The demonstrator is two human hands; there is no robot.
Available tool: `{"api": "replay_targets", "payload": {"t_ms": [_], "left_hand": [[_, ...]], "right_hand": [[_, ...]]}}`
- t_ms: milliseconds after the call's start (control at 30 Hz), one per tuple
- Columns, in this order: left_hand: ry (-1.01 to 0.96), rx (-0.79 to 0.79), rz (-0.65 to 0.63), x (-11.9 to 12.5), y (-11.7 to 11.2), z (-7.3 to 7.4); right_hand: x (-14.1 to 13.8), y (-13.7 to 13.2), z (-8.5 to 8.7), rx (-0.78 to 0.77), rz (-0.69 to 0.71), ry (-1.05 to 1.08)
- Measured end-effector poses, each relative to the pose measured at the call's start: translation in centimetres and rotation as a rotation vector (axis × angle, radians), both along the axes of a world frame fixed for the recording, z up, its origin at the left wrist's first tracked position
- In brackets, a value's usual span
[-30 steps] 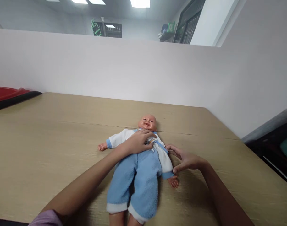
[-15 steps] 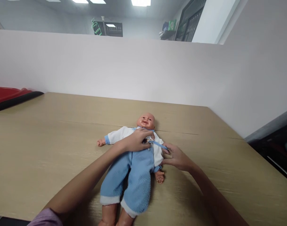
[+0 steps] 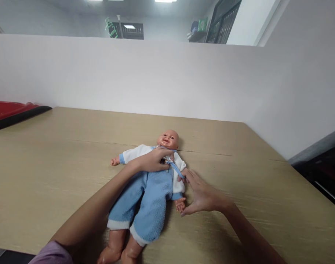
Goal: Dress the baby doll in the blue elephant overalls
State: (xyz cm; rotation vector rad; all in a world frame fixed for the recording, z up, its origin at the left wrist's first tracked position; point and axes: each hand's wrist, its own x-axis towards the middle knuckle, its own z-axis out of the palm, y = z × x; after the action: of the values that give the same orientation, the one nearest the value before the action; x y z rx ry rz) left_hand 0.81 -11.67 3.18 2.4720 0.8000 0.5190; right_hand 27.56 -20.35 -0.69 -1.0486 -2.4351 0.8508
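Note:
A baby doll [image 3: 156,198] lies on its back on the table, head towards the wall, in a blue and white fleece outfit [image 3: 157,187]. Across its chest, my left hand [image 3: 155,159] is closed on the front of the outfit; its fingertips partly hide the cloth they pinch. From there a blue-edged flap [image 3: 176,169] slants down to the right. My right hand [image 3: 203,192] is beside the doll's arm on the right, thumb and fingers spread apart. Its fingertips meet the white sleeve and the flap's end, while the thumb is by the doll's small hand [image 3: 179,204].
The wooden table [image 3: 59,165] reaches back to a white wall [image 3: 145,80] with a window above it. A red object with a black edge [image 3: 13,112] stands at the far left. Dark furniture [image 3: 318,172] is beyond the table's right edge.
My right hand has loosened from a pinch on the flap and spread its thumb down towards the doll's hand. The flap slopes lower. In view, doll and left hand have shifted slightly left.

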Motion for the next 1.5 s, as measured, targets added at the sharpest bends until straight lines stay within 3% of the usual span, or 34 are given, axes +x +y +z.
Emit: {"api": "replay_targets", "payload": {"t_ms": [233, 467, 633, 767, 1033, 1200, 1500], "left_hand": [[-0.085, 0.019, -0.075, -1.0, 0.0, 1.5], [-0.023, 0.099, -0.018, -0.3, -0.3, 1.7], [-0.039, 0.133, -0.023, 0.2, -0.7, 1.3], [-0.039, 0.131, -0.047, 0.5, -1.0, 1.1], [-0.112, 0.119, -0.006, -0.8, -0.2, 1.3], [-0.054, 0.043, 0.247, -3.7, 1.6, 0.9], [-0.13, -0.025, 0.467, -6.0, 5.4, -3.7]], "right_hand": [[-1.8, 0.0, -0.1, 0.128, -0.253, 0.294], [-2.4, 0.2, -0.6, 0.174, -0.558, 0.46], [-3.3, -0.2, -0.7, 0.434, -0.672, 0.367], [-3.6, -0.4, -1.3, 0.731, -0.634, 0.187], [-3.2, 0.2, -1.9, 0.984, -0.701, -0.068], [-2.7, 1.0, -2.4, 0.91, -0.758, -0.105], [-2.7, 1.6, -3.9, 0.672, -0.595, 0.137]]}}
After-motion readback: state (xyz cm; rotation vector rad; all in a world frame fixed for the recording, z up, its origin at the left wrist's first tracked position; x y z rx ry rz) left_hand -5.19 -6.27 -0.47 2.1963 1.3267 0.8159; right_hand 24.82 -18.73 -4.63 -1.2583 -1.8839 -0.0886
